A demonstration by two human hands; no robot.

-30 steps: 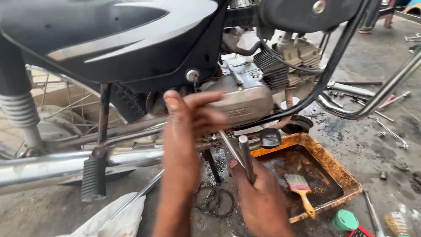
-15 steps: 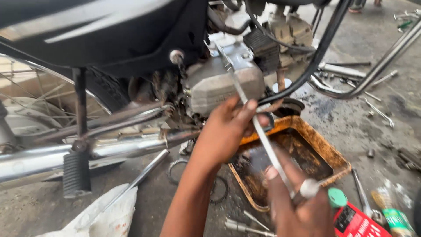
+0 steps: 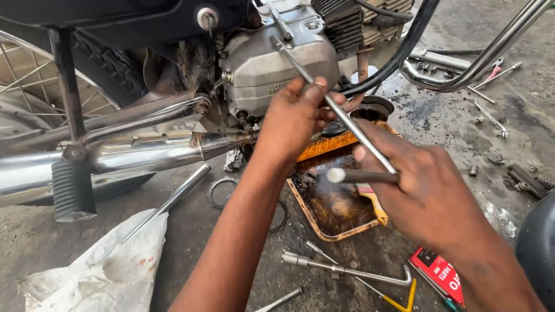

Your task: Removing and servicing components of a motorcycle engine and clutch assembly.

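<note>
Both hands gripped a T-handle wrench (image 3: 341, 118) against a motorcycle engine cover (image 3: 272, 63); left hand (image 3: 295, 118) clasped the shaft, right hand (image 3: 425, 193) the crossbar; below, an oily tray (image 3: 315, 216) sat on stained concrete floor (image 3: 451, 115).

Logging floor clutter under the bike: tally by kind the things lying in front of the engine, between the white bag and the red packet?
Rusty drip tray: 1
Toothed clutch rings: 2
Socket wrench: 1
White bag: 1
Red packet: 1
Loose rod: 1
Total: 7
</note>
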